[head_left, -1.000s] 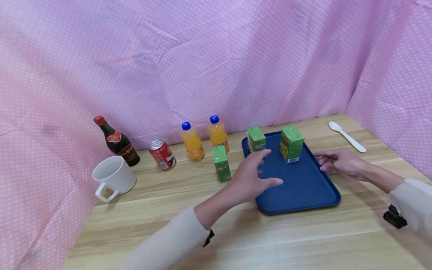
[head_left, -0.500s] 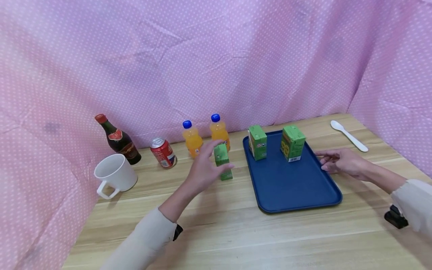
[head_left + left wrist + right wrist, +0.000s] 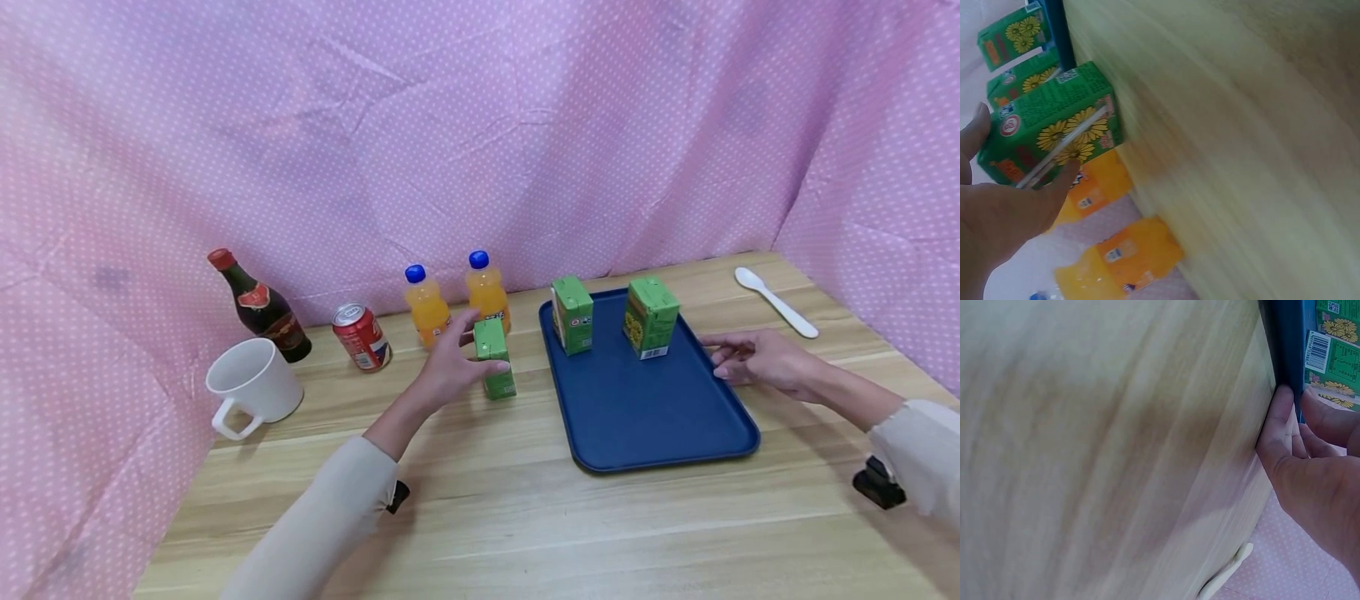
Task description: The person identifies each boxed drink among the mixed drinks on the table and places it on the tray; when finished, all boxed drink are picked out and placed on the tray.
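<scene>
In the head view my left hand (image 3: 447,368) is around a small green juice carton (image 3: 491,354) standing upright on the table, thumb across its near side and fingers at its far left. In the left wrist view the carton (image 3: 1054,128), with a straw on its side, lies between the digits. My right hand (image 3: 761,364) holds the right rim of the blue tray (image 3: 660,421). The right wrist view shows the thumb and fingers pinching that rim. Two more green juice cartons, a left one (image 3: 573,317) and a right one (image 3: 651,321), stand on the tray's far part.
Behind the held carton are two orange drink bottles, one left (image 3: 429,310) and one right (image 3: 487,292). Further left stand a red can (image 3: 362,337), a dark bottle (image 3: 266,308) and a white mug (image 3: 257,383). A white spoon (image 3: 780,307) lies right of the tray.
My left hand has moved left from above the tray to the lone carton, and its thumb and fingers have closed in round it. The right hand and the tray stay in place.
</scene>
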The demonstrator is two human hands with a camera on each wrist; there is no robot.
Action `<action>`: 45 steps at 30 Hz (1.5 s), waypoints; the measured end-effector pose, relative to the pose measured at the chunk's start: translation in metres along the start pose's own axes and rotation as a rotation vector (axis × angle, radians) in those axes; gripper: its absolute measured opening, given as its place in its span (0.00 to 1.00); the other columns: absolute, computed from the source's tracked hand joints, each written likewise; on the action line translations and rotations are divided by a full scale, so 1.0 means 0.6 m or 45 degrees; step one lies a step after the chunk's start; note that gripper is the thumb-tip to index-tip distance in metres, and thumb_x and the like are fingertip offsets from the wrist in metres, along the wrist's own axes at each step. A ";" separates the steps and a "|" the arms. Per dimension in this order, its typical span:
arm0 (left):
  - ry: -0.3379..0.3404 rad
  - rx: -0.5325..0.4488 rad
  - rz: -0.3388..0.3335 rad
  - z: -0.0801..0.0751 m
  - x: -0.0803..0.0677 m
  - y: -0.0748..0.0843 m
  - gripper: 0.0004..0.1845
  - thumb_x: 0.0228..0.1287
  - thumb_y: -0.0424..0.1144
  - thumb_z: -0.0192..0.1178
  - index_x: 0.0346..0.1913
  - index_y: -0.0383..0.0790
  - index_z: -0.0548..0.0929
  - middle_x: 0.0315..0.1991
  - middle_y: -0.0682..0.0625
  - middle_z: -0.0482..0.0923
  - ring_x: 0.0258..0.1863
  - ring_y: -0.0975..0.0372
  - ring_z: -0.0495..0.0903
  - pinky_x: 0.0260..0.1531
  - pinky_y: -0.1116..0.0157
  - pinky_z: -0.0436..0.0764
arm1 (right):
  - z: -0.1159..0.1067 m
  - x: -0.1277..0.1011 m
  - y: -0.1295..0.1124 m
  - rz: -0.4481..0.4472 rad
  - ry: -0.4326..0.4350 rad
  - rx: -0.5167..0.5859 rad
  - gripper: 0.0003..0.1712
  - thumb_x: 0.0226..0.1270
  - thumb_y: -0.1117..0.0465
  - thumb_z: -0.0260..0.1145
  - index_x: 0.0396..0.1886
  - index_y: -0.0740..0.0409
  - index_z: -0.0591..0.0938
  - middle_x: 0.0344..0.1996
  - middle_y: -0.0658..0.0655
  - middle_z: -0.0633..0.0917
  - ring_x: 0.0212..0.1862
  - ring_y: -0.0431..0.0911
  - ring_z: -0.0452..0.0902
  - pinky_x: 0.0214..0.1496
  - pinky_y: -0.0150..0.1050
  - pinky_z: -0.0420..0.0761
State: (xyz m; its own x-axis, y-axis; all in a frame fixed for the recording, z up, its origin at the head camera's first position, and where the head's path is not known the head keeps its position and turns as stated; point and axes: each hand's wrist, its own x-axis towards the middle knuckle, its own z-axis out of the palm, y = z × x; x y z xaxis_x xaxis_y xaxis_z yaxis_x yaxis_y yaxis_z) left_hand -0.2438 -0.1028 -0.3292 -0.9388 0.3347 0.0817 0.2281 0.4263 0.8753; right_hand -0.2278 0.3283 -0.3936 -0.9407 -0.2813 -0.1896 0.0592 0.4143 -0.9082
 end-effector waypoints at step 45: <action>-0.048 -0.039 -0.003 0.086 -0.023 0.098 0.35 0.42 0.39 0.70 0.57 0.45 0.67 0.48 0.55 0.70 0.50 0.60 0.69 0.47 0.67 0.72 | -0.003 -0.001 0.001 0.002 -0.014 0.000 0.39 0.53 0.72 0.62 0.63 0.73 0.55 0.42 0.68 0.69 0.39 0.40 0.74 0.43 0.36 0.77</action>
State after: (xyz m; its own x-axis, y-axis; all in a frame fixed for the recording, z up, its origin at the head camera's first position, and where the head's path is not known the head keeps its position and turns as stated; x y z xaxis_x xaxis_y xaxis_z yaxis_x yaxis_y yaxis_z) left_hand -0.2041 -0.0390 -0.3035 -0.9287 0.3655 0.0620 0.2174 0.4015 0.8897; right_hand -0.2276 0.3301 -0.3934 -0.9368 -0.2904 -0.1953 0.0606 0.4151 -0.9078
